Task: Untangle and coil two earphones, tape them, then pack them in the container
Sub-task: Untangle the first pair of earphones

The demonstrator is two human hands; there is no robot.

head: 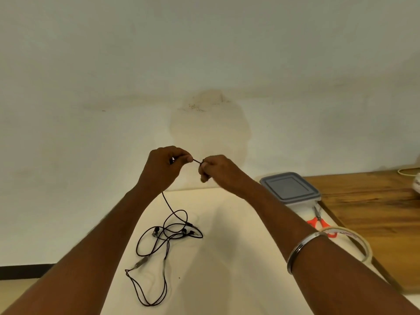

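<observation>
Both hands are raised above the far end of the white surface; the left hand and the right hand each pinch the dark cable between thumb and fingers, close together, with a short taut stretch of it bridging the gap; from under the left hand the cable drops to the earphones, which lie in a loose tangle on the surface, near and left of centre, with buds and inline pieces showing among crossed loops; whether both sets are in that heap I cannot tell for certain.

By my judgement the task is at its very start: the untangling is in hand, with one end just picked out; no coil has been formed; nothing is taped; nothing is packed.

What is left looks like nearly everything: freeing the loops, winding each set, binding it, and stowing it; the means wait on the right; the container stands at the far right with its grey lid on, so it must be opened first; the orange-handled scissors lie just nearer than it; the tape roll lies nearest, partly hidden behind the right forearm.
</observation>
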